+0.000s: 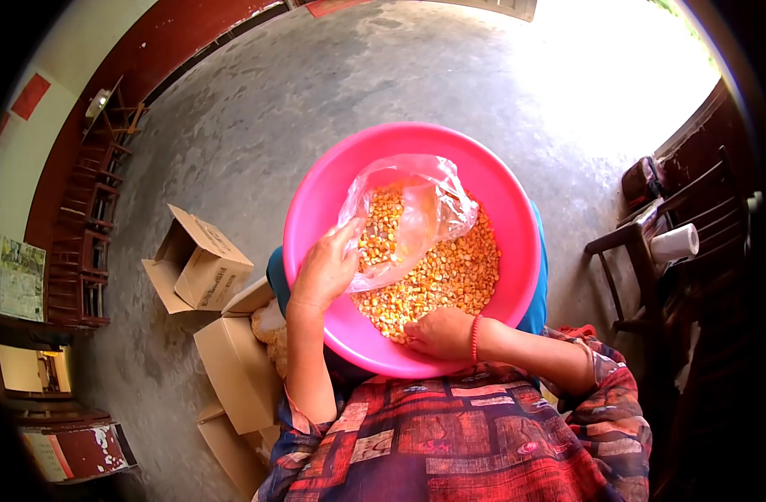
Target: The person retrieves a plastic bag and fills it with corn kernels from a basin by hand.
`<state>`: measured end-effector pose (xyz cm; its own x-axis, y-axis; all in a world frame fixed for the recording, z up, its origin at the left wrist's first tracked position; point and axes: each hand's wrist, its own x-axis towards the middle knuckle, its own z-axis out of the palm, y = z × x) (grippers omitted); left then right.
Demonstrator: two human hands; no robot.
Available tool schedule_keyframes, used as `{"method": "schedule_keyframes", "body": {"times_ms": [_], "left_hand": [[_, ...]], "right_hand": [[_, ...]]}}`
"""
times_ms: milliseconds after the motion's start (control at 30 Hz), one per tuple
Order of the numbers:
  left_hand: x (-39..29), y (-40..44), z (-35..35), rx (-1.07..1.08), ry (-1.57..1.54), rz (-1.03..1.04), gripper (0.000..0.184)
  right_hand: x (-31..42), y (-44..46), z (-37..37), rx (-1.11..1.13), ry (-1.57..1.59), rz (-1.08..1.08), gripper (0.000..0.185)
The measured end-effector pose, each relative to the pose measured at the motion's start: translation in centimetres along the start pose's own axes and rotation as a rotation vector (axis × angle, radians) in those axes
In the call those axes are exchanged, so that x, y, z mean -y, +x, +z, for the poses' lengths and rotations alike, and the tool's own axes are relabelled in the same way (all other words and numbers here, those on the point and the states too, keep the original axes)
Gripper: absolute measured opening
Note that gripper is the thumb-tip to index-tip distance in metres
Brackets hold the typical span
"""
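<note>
A pink plastic basin rests on my lap, with loose yellow-orange corn kernels covering its bottom. Inside it lies a clear plastic bag, its mouth spread and more kernels visible within. My left hand is closed on the bag's left edge, thumb and fingers pinching the film. Low in the basin, my right hand, with a red bead bracelet at the wrist, is curled down into the kernels. Its fingertips are partly hidden, and the kernels it grips cannot be counted.
Open cardboard boxes stand on the concrete floor to my left, one close to my leg and holding something in a bag. Wooden chairs line the left wall. At the right, a wooden chair carries a white roll.
</note>
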<state>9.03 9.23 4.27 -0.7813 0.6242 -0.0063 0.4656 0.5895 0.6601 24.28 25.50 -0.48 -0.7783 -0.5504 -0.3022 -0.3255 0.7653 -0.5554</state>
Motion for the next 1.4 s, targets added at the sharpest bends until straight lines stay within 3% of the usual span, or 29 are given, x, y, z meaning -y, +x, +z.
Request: {"method": "schedule_keyframes", "body": {"times_ms": [167, 233, 267, 300, 400, 667, 833, 1067, 1167, 1233, 1300, 1400], "left_hand": [[0.1, 0.0, 0.0, 0.001, -0.003, -0.012, 0.045], [0.2, 0.0, 0.0, -0.005, -0.001, 0.007, 0.045], [0.3, 0.0, 0.0, -0.005, -0.002, 0.006, 0.045], [0.3, 0.0, 0.1, -0.003, -0.010, 0.009, 0.045], [0.1, 0.0, 0.0, 0.006, -0.018, 0.002, 0.045], [0.2, -0.1, 0.2, -0.034, 0.027, 0.061, 0.043], [0.1, 0.0, 0.2, -0.014, 0.019, 0.032, 0.043], [0.1, 0.1, 0.4, -0.039, 0.066, 0.031, 0.043], [0.2, 0.1, 0.3, -0.037, 0.065, 0.044, 0.043], [-0.4, 0.1, 0.1, 0.008, 0.041, -0.083, 0.044], [0.6, 0.2, 0.4, -0.015, 0.042, -0.038, 0.045], [0.5, 0.0, 0.4, -0.026, 0.038, 0.011, 0.045]], "right_hand": [[-1.8, 0.5, 0.4, 0.005, 0.123, -0.123, 0.027], [-1.7, 0.1, -0.9, -0.115, 0.604, -0.139, 0.023], [-1.5, 0.0, -1.9, -0.058, 0.814, -0.012, 0.021], [-1.4, -0.4, -2.8, 0.076, 1.252, 0.211, 0.022], [-0.5, -1.0, -4.8, -0.116, 1.593, 0.321, 0.022], [-1.0, -0.8, -4.1, -0.203, 1.682, 0.253, 0.023], [0.8, 0.2, -6.7, -0.417, 1.852, 0.065, 0.021], [0.6, 5.6, -10.1, -0.747, 1.751, -0.150, 0.018], [-1.8, 8.7, -8.9, -0.788, 1.617, -0.207, 0.019], [-2.9, 9.1, -8.3, -0.719, 1.499, -0.221, 0.022], [-2.8, 9.1, -8.0, -0.727, 1.377, -0.128, 0.023], [-2.2, 7.3, -8.5, -0.702, 1.346, -0.155, 0.022]]}}
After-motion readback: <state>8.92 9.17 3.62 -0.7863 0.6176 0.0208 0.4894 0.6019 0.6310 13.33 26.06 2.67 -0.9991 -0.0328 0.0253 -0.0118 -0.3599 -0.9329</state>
